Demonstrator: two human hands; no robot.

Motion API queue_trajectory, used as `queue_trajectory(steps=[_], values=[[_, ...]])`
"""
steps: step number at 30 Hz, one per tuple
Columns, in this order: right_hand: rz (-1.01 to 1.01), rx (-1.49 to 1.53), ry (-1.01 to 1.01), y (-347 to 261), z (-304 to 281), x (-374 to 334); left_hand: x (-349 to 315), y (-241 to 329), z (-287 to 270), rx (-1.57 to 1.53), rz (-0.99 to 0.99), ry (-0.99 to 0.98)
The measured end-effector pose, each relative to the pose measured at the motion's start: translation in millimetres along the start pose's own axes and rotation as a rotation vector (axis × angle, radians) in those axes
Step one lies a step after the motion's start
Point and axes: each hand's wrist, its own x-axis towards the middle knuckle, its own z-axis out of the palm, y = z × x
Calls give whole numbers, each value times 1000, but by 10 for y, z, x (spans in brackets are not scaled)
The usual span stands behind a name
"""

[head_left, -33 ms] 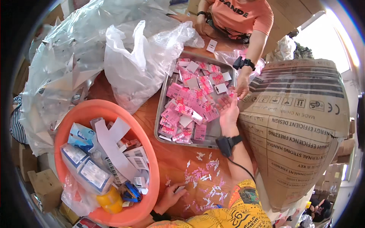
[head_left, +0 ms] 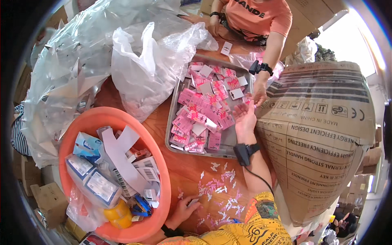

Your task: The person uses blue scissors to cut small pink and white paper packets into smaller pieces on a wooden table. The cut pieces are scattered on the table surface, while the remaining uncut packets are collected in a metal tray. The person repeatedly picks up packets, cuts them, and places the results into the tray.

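Observation:
My right hand [head_left: 245, 120] is open with the palm up over the right side of a metal tray [head_left: 230, 143]. Its fingertips are close to a co-worker's hand [head_left: 259, 96]; whether they touch, I cannot tell. In the tray lies a heap of pink-and-white printed cards [head_left: 208, 104], several showing plain white backs. At the lower middle, my left hand [head_left: 181, 213] is closed on a small pale card-like piece [head_left: 193, 202], beside an orange tub. Small pink and white paper cutouts [head_left: 214, 190] are scattered on the brown tabletop right of it.
The orange tub [head_left: 165, 183] holds packets, paper strips, labels and a yellow roll [head_left: 118, 214]. A white plastic bag [head_left: 141, 73] and clear plastic sheeting [head_left: 69, 81] lie at the left. A big cardboard carton [head_left: 314, 143] stands at the right. One white card [head_left: 226, 48] lies beyond the tray.

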Motion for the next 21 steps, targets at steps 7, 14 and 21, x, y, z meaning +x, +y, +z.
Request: queue_trajectory(steps=[7,14,21], values=[[-47,61,326,40,-155,-24,-21,145,17,165,91,-2],[-333,-150,352,-211,-164,-275,-24,-54,-1,-45,-18,-5],[-168,-395,-51,-274,-575,-1200,-7,6,36,-273,-63,6]])
